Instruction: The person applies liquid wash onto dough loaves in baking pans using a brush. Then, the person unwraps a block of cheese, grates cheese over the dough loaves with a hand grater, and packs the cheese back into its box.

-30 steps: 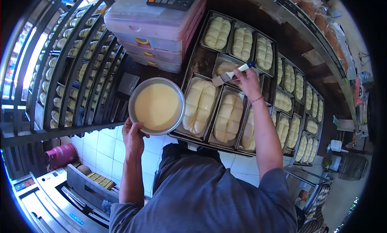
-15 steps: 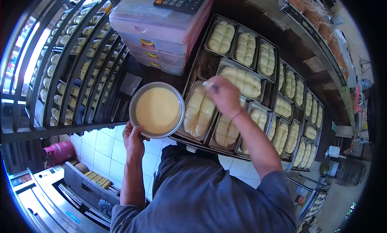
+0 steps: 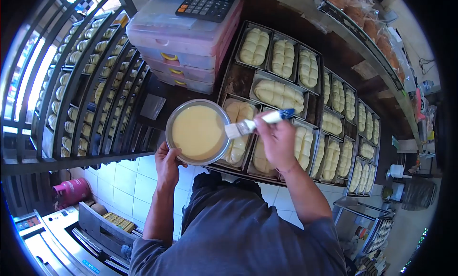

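Note:
My left hand (image 3: 168,164) grips the near-left rim of a round metal bowl (image 3: 170,128) filled with a pale yellow liquid (image 3: 198,132). In my right hand (image 3: 278,140) is a pastry brush (image 3: 245,127) with a white handle and blue end. Its pale bristles point left, at the bowl's right rim; whether they touch it I cannot tell. Behind the brush and bowl, a pan of dough (image 3: 237,149) with a shiny top is partly covered. Beyond it lies another long dough loaf (image 3: 279,94) in its pan. My right hand hides part of a nearer pan.
Several more dough pans (image 3: 282,58) stretch back and right on dark trays. A stack of plastic drawers (image 3: 183,47) with a calculator (image 3: 205,5) on top stands behind the bowl. To the left is a rack (image 3: 90,85) of filled trays. A pink gas cylinder (image 3: 71,191) stands on the floor.
My right hand has drawn back from above the dough, and the brush has swung left to the bowl's edge. The bowl in my left hand has shifted slightly right.

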Tool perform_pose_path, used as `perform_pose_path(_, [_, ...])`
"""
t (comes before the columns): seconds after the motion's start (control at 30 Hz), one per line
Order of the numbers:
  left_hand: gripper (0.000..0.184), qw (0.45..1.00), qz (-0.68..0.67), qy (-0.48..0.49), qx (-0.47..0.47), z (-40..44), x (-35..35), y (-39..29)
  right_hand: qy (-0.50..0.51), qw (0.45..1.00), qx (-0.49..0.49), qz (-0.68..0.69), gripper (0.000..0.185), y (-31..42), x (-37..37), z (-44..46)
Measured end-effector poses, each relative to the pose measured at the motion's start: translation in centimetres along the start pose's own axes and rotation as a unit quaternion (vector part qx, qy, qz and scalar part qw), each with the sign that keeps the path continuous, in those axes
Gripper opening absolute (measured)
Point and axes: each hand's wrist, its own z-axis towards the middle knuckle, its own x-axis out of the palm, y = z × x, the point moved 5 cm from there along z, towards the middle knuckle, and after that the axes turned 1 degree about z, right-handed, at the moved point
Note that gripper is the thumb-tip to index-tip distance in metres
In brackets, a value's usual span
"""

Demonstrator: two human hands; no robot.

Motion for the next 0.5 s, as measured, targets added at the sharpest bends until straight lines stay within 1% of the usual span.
perform_pose_path(0.07, [0.009, 1.0, 0.0, 0.016, 0.0, -0.4, 0.9, 0.3, 0.041, 0.991, 0.018, -0.122, 0.014, -2.2, 1.1, 0.9])
perform_pose_path(0.1, [0.009, 1.0, 0.0, 0.017, 0.001, -0.6, 1.5, 0.5, 0.041, 0.991, 0.017, -0.123, 0.014, -2.2, 1.0, 1.2])
perform_pose_path(0.2, [0.008, 0.999, 0.007, 0.031, -0.017, -1.5, 3.2, 1.5, 0.098, 0.946, 0.086, -0.295, 0.02, -3.2, 0.4, 1.6])
perform_pose_path(0.23, [0.008, 0.999, 0.005, 0.03, -0.018, -1.8, 3.4, 1.8, 0.1, 0.946, 0.086, -0.296, 0.02, -3.8, -0.4, 1.6])
perform_pose_path(0.27, [0.009, 0.999, 0.006, 0.043, -0.019, -2.1, 3.7, 2.2, 0.059, 0.973, 0.106, -0.194, 0.02, -4.7, -2.1, 1.5])
perform_pose_path(0.3, [0.011, 0.998, 0.006, 0.055, -0.019, -2.3, 4.2, 2.5, 0.018, 0.988, 0.124, -0.09, 0.02, -5.4, -4.0, 1.5])
perform_pose_path(0.33, [0.013, 0.998, 0.005, 0.067, -0.019, -2.6, 4.7, 2.9, 0.02, 0.988, 0.124, -0.091, 0.02, -5.5, -5.8, 1.6])
perform_pose_path(0.4, [0.012, 0.998, -0.004, 0.053, -0.019, -3.4, 5.6, 3.4, 0.004, 0.984, 0.177, 0.03, 0.017, -6.3, -9.4, 1.9])
perform_pose_path(0.43, [0.011, 0.999, -0.011, 0.041, -0.019, -3.9, 5.9, 3.6, 0.006, 0.983, 0.178, 0.031, 0.017, -6.5, -10.9, 1.8])
perform_pose_path(0.5, [0.01, 0.999, -0.013, 0.025, -0.02, -4.8, 6.6, 3.9, 0.043, 0.97, 0.225, 0.086, 0.015, -7.8, -13.1, 1.4])
